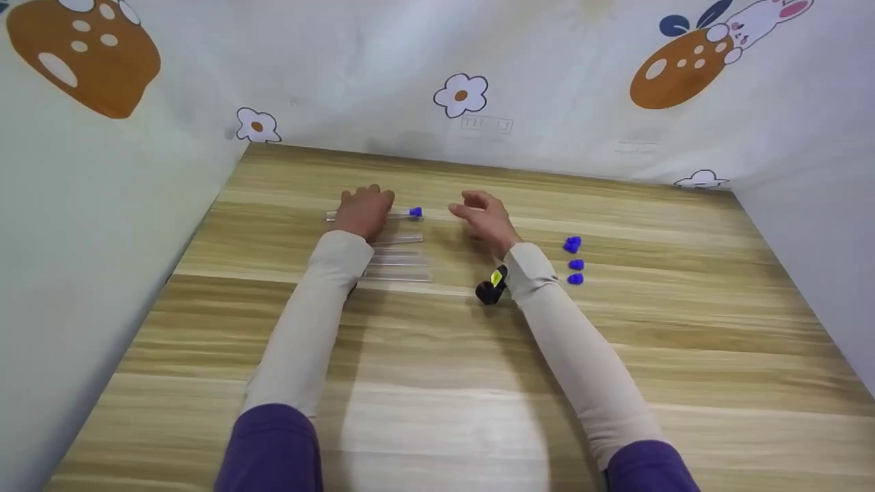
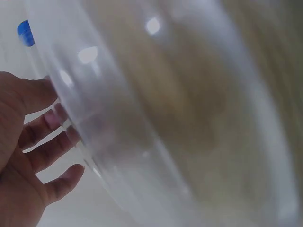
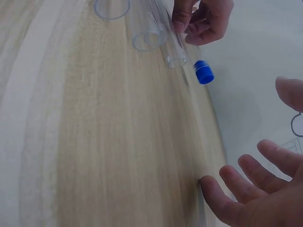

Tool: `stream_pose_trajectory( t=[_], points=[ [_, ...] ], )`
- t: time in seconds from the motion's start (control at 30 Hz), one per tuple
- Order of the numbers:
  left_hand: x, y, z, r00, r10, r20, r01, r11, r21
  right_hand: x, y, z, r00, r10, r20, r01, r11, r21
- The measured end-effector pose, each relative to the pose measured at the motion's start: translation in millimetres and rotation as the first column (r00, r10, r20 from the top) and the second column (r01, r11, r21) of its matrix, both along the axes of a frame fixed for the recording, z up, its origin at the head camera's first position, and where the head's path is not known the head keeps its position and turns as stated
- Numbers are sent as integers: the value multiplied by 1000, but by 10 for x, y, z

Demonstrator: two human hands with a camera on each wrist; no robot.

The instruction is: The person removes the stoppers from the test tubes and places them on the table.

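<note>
My left hand (image 1: pixel 366 213) holds a clear tube with a blue cap (image 1: pixel 415 212) low over the back left of the table. In the right wrist view, the thumb and curled fingers of that hand (image 3: pixel 206 19) lie on either side of this tube, whose blue cap (image 3: pixel 204 72) points away from them. Several uncapped clear tubes (image 1: pixel 400 261) lie side by side, partly hidden by the left sleeve. To the right of the capped end, my right hand (image 1: pixel 487 222) hovers with nothing in it. Its fingers (image 3: pixel 255 189) are spread and gently bent, the thumb apart.
Several loose blue caps (image 1: pixel 575 264) stand in a short column right of the right forearm. A black camera (image 1: pixel 490 290) is strapped under the right wrist. The wooden table (image 1: pixel 444 383) meets a patterned white curtain (image 1: pixel 383 75) at the back.
</note>
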State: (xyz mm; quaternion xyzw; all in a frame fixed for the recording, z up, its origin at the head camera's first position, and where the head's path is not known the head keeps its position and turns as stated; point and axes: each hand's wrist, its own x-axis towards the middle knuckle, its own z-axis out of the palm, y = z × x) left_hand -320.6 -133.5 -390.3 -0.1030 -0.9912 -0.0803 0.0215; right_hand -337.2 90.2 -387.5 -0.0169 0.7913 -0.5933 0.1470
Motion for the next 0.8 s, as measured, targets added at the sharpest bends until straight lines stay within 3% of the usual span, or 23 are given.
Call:
stream_pose_trajectory(
  t=[0.2,0.53,0.67,0.8],
  points=[
    [-2,81,91,994,-57,-93,58,998,7,-21,65,70,999,-30,-23,30,999,10],
    [41,338,171,963,-181,-200,178,983,-34,3,143,65,997,-51,-54,49,998,-35],
    [66,424,182,958,-195,-210,193,981,-32,23,170,52,998,-56,-35,53,996,-78],
    [80,480,173,950,-211,-230,202,977,-63,43,205,37,998,-44,40,50,987,-155]
  ],
)
